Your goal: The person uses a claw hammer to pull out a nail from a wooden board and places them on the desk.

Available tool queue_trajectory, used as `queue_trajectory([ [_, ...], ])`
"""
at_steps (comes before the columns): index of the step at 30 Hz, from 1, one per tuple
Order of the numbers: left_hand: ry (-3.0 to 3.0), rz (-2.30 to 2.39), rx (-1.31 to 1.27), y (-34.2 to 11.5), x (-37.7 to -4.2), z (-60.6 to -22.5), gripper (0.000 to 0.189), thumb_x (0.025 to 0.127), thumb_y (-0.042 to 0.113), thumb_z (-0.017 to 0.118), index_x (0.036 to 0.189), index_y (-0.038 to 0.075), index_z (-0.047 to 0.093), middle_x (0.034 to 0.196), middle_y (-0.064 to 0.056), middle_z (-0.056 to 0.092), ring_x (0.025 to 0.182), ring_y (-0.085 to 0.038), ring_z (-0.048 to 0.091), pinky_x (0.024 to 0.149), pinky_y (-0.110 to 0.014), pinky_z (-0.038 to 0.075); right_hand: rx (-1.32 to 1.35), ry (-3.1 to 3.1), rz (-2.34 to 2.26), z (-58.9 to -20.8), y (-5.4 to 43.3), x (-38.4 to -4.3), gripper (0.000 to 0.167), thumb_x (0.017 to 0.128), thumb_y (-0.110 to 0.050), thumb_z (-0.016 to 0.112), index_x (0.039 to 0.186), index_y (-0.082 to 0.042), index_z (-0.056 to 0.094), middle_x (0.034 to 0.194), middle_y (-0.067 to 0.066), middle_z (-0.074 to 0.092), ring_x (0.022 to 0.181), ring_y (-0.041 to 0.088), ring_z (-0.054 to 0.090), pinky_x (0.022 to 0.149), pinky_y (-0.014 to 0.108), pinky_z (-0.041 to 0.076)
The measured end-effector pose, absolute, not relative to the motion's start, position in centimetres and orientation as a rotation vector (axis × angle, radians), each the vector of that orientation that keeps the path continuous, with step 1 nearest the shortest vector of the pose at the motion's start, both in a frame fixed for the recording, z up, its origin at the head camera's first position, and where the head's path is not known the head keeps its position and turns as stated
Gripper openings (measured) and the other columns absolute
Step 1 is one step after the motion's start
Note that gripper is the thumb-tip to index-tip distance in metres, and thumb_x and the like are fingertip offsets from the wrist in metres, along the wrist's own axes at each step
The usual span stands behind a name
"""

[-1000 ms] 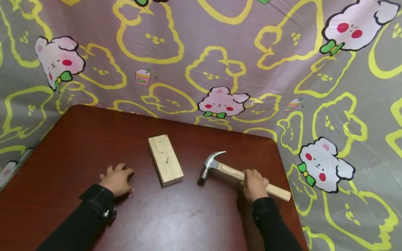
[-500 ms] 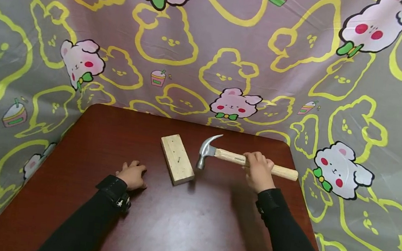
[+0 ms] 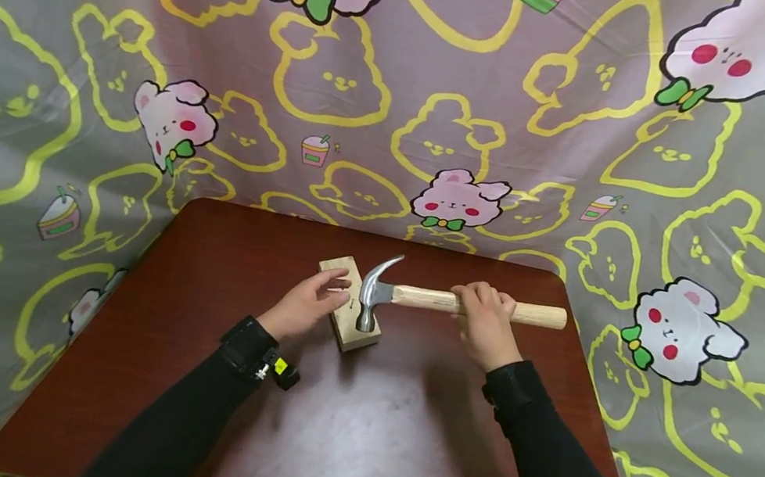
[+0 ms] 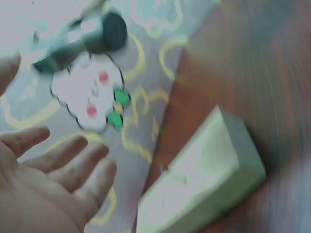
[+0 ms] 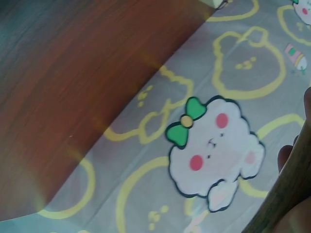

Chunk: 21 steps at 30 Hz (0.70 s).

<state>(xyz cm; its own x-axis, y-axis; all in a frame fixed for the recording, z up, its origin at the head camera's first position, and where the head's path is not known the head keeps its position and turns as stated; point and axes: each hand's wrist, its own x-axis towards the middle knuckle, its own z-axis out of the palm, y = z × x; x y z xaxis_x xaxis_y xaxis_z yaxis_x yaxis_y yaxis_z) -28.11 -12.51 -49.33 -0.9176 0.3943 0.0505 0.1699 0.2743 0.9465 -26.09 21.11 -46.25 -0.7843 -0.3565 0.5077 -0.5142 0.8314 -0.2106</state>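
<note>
My right hand (image 3: 486, 325) grips the wooden handle of a claw hammer (image 3: 427, 299), holding it raised above the table. The steel head (image 3: 372, 292) hangs over the right side of a pale wooden block (image 3: 349, 325), claw pointing away from me. Up from the block's top stands a nail (image 3: 351, 303), also visible in the left wrist view as a small nail (image 4: 164, 170). My left hand (image 3: 306, 304) is lifted near the hammer head, fingers loosely spread and holding nothing. In the right wrist view, only part of the handle (image 5: 291, 179) and a few fingers show.
A dark red-brown table (image 3: 223, 268) lies under everything, glossy toward the front. Patterned cloth (image 3: 338, 131) with cartoon animals hangs behind and at both sides, close to the table's edges.
The hammer has risen off the table and moved left over the block in my right hand. My left hand has lifted from the table and moved right toward the hammer head. The view has shifted slightly.
</note>
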Motion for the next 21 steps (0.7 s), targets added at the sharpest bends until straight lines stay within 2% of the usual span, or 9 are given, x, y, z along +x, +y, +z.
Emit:
queue_trajectory([
  [3,2.154,1.833,0.553,-11.3,-27.6,-48.2,0.064,0.102,0.016,0.061,0.156,0.0,0.031,0.147,-0.027,0.053,0.131,-0.034,0.058,0.102,-0.033,0.052,0.683,-2.532,0.449,-46.0,20.5,-25.7,0.044,0.08,-0.001,0.082,0.119,-0.004,0.062,0.105,0.015,0.057,0.098,0.035,0.056,0.091,0.057,0.028],
  [6,2.107,1.886,0.502,-10.6,-27.2,-47.8,0.066,0.097,0.011,0.066,0.155,0.0,0.035,0.141,-0.027,0.058,0.119,-0.025,0.066,0.094,-0.025,0.055,0.708,-2.519,0.444,-45.7,19.9,-25.4,0.047,0.077,0.002,0.083,0.119,-0.005,0.063,0.106,0.014,0.057,0.097,0.034,0.056,0.091,0.056,0.028],
  [11,2.097,1.972,0.399,-10.3,-26.8,-47.9,0.061,0.094,0.004,0.069,0.149,-0.004,0.044,0.132,-0.03,0.063,0.099,-0.017,0.075,0.084,-0.025,0.06,0.709,-2.528,0.418,-45.7,19.3,-25.0,0.047,0.077,0.004,0.083,0.119,-0.005,0.063,0.106,0.013,0.058,0.096,0.033,0.057,0.091,0.055,0.03],
  [16,2.109,1.992,0.408,-10.6,-26.6,-48.3,0.054,0.093,0.001,0.068,0.144,-0.006,0.049,0.126,-0.03,0.067,0.091,-0.011,0.074,0.08,-0.029,0.061,0.709,-2.516,0.414,-45.6,18.9,-24.7,0.043,0.081,0.0,0.081,0.12,-0.006,0.065,0.108,0.012,0.059,0.098,0.032,0.058,0.094,0.055,0.031],
  [19,2.12,2.005,0.388,-10.9,-26.6,-48.3,0.053,0.093,0.0,0.067,0.144,-0.005,0.05,0.126,-0.029,0.067,0.088,-0.008,0.074,0.075,-0.028,0.06,0.704,-2.491,0.42,-45.2,18.7,-24.5,0.042,0.082,-0.005,0.082,0.121,-0.006,0.066,0.112,0.012,0.062,0.103,0.031,0.06,0.1,0.055,0.034],
  [21,2.119,2.02,0.378,-11.1,-26.5,-48.4,0.054,0.094,0.0,0.066,0.145,-0.005,0.049,0.127,-0.03,0.066,0.087,-0.008,0.074,0.073,-0.026,0.06,0.699,-2.486,0.435,-44.9,18.6,-24.4,0.042,0.083,-0.007,0.082,0.122,-0.006,0.066,0.117,0.012,0.064,0.114,0.032,0.061,0.105,0.054,0.035],
])
